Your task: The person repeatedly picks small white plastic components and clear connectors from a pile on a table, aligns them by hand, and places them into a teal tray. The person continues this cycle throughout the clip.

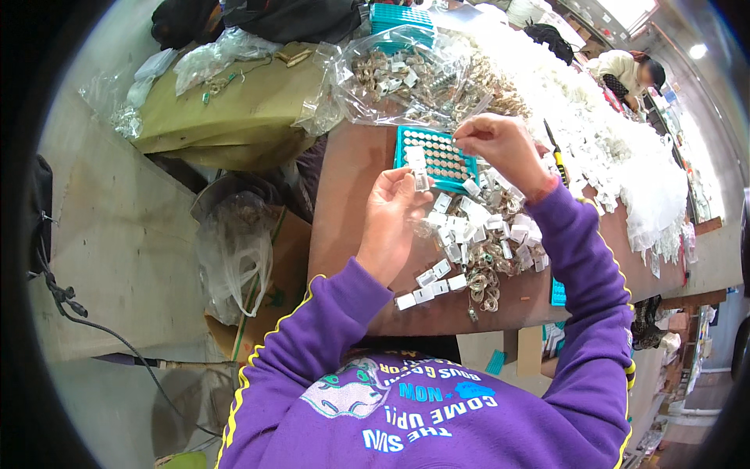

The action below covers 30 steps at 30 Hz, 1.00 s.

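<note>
My left hand [389, 219] is closed round a small white plastic battery case [420, 177], held up at the near left corner of a teal tray [401, 144]. Rows of round, silvery coin cells [442, 159] sit in the tray. Over the tray's right side, my right hand [500, 148] has its thumb and fingers pinched together; what they hold, if anything, is too small to make out. A heap of similar white battery cases [473, 223] with coiled thin wires [486, 288] lies to the right of my left hand.
Beyond the tray lies a clear plastic bag [391, 82] full of wired pieces, with stacked teal trays [402, 19] behind. A yellow-and-black tool [557, 156] lies right of my right hand. White pieces [617, 148] are piled along the right. Another person [625, 74] works far right.
</note>
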Available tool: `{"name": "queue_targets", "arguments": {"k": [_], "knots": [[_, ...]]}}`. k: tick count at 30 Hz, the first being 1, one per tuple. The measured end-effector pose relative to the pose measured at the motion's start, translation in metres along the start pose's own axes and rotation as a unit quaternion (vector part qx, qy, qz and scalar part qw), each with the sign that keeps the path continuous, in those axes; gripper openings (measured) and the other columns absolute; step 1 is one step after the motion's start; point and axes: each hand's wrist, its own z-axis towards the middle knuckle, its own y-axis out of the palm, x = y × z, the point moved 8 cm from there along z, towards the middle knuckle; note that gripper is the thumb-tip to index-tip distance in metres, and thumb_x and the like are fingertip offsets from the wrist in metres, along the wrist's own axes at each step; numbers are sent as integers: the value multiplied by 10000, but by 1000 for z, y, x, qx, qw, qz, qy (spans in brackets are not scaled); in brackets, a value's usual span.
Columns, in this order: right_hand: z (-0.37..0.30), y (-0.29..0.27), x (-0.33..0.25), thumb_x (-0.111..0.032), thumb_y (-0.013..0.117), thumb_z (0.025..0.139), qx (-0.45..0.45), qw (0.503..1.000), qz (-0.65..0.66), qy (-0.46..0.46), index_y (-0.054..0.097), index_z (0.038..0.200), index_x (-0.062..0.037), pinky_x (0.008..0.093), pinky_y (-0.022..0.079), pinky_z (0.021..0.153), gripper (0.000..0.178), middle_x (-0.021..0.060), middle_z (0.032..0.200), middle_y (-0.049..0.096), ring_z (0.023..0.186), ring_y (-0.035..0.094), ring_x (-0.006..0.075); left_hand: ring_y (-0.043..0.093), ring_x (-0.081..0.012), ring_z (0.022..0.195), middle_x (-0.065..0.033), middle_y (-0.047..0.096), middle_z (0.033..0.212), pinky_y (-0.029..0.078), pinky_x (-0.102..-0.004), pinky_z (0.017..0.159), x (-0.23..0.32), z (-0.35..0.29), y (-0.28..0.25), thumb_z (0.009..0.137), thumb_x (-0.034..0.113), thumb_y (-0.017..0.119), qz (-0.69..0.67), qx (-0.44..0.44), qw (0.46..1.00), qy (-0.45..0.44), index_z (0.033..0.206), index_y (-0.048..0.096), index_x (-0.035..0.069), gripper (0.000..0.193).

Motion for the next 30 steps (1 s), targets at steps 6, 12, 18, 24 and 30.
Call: {"name": "queue_targets", "arguments": {"k": [6,12,18,24,30], "knots": [[-57,22,-64,-31,714,770,24,994,-38,-95,681,837,-43,271,493,555,76,65,742,609,613,611,151,654,-145,822,-45,651,987,483,-231,634,-1,-4,12,950,144,601,70,-41,997,21,1032,538,99,113],[-68,28,-76,-2,690,780,97,973,-142,-156,659,853,-32,306,510,581,85,86,780,616,675,634,223,643,-169,865,-58,634,1005,544,-292,785,-2,-5,15,952,129,591,106,-62,992,30,1054,558,76,120],[-71,30,-78,-50,688,773,46,972,-150,-174,670,843,-65,350,497,573,74,90,767,603,674,621,278,640,-145,855,-46,636,999,517,-259,733,-5,-5,13,951,147,601,88,-67,994,0,1051,560,71,132],[-67,18,-81,-19,704,755,82,981,-90,-149,698,866,-68,295,503,576,122,78,756,632,649,632,209,633,-118,842,-23,633,987,488,-235,702,-5,-9,17,944,182,622,64,-63,995,-42,1048,564,87,153],[-59,22,-72,23,733,712,52,991,-53,-109,709,821,-15,262,505,626,117,72,768,686,705,646,154,631,-128,835,-27,627,963,496,-235,705,-7,-10,14,944,174,619,53,-54,995,-60,1045,561,80,150]]}}
